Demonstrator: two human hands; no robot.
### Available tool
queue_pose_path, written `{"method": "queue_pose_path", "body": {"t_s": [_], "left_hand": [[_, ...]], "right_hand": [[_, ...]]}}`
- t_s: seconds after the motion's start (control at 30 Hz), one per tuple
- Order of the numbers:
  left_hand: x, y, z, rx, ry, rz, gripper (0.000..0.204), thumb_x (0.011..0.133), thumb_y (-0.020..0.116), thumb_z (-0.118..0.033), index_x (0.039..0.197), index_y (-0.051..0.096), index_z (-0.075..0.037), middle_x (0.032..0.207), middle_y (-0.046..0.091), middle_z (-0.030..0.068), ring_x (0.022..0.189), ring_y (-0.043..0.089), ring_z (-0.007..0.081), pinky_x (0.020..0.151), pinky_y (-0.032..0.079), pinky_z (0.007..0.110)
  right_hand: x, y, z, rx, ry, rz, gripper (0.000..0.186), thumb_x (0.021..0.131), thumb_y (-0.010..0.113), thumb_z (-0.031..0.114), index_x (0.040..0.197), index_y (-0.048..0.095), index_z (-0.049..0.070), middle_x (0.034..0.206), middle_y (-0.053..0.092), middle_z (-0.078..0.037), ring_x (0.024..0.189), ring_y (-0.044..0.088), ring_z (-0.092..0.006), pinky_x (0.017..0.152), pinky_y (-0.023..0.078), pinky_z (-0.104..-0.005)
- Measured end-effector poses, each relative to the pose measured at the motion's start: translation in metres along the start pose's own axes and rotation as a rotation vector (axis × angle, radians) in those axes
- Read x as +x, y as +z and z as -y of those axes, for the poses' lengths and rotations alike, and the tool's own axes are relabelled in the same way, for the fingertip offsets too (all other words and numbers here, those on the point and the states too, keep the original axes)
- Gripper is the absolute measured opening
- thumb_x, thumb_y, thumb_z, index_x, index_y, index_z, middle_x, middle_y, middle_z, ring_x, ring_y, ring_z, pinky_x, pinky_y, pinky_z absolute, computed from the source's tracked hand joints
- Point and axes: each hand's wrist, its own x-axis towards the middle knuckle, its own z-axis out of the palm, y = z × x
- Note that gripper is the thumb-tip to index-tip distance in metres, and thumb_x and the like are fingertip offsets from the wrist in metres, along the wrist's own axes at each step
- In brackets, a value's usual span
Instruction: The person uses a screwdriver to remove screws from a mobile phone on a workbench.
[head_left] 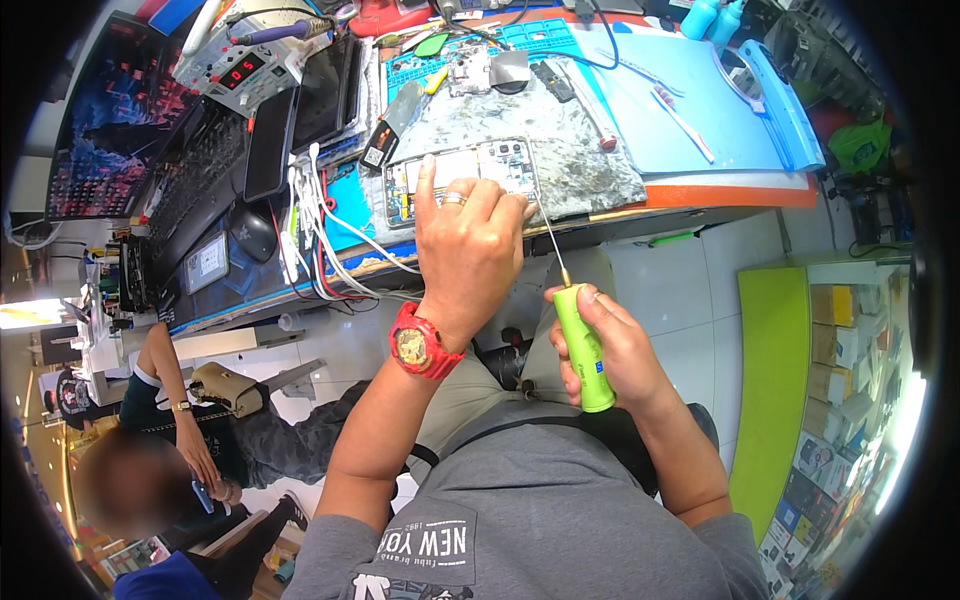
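Tiled floor, cluttered workbench, stained mat, left fingers on opened phone, grip unclear, right fingers grasping green-handled tool

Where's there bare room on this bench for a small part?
On the blue mat, between the grey mat and brush; also on the grey mat, right of the phone. Crowded: the left, with cables, mouse and keyboard.
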Motion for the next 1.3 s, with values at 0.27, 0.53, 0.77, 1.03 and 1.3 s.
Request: {"method": "queue_pose_path", "body": {"t_s": [0.27,0.53,0.77,1.03,1.3], "left_hand": [[-0.001,0.004,0.001,-0.018,-0.013,0.005,0.009,0.083,0.083,-0.017,0.085,0.075,-0.014,0.078,0.063,0.0021,0.082,0.065,0.0254,0.111,0.041,0.054],[-0.001,0.003,0.002,-0.041,-0.01,-0.008,0.008,0.083,0.083,-0.017,0.084,0.075,-0.014,0.079,0.064,0.0025,0.082,0.066,0.0255,0.11,0.043,0.053],[-0.001,0.004,0.002,-0.039,-0.017,-0.009,0.01,0.083,0.084,-0.02,0.084,0.076,-0.014,0.079,0.064,0.0032,0.08,0.066,0.0265,0.11,0.042,0.054],[0.001,0.004,0.001,-0.022,-0.035,-0.002,0.011,0.083,0.084,-0.021,0.083,0.077,-0.013,0.077,0.062,0.0045,0.076,0.065,0.0278,0.109,0.044,0.056],[0.001,0.004,0.002,-0.03,-0.026,0.01,0.009,0.083,0.083,-0.019,0.083,0.077,-0.012,0.078,0.062,0.0047,0.077,0.065,0.0275,0.109,0.043,0.056]], "right_hand": [[0.001,-0.004,0.0,0.003,0.009,-0.011,0.053,0.114,0.037,0.047,0.14,0.049,0.003,0.085,0.057,-0.008,0.051,0.059,-0.0155,0.044,0.053,-0.0311],[-0.011,-0.009,0.018,-0.33,-0.036,-0.056,0.045,0.113,0.045,0.045,0.137,0.049,0.006,0.085,0.057,-0.007,0.052,0.058,-0.0135,0.047,0.05,-0.029],[-0.008,-0.022,0.045,-0.463,0.074,-0.035,0.043,0.113,0.045,0.043,0.134,0.05,0.006,0.084,0.057,-0.006,0.051,0.059,-0.0139,0.044,0.049,-0.0289],[-0.002,-0.026,0.041,-0.417,0.045,-0.054,0.045,0.113,0.044,0.043,0.136,0.05,0.005,0.084,0.057,-0.007,0.05,0.059,-0.0143,0.044,0.049,-0.0294],[-0.007,-0.023,0.055,-0.55,0.069,-0.022,0.042,0.113,0.045,0.042,0.135,0.051,0.007,0.084,0.057,-0.006,0.051,0.058,-0.0128,0.045,0.049,-0.0288]]}}
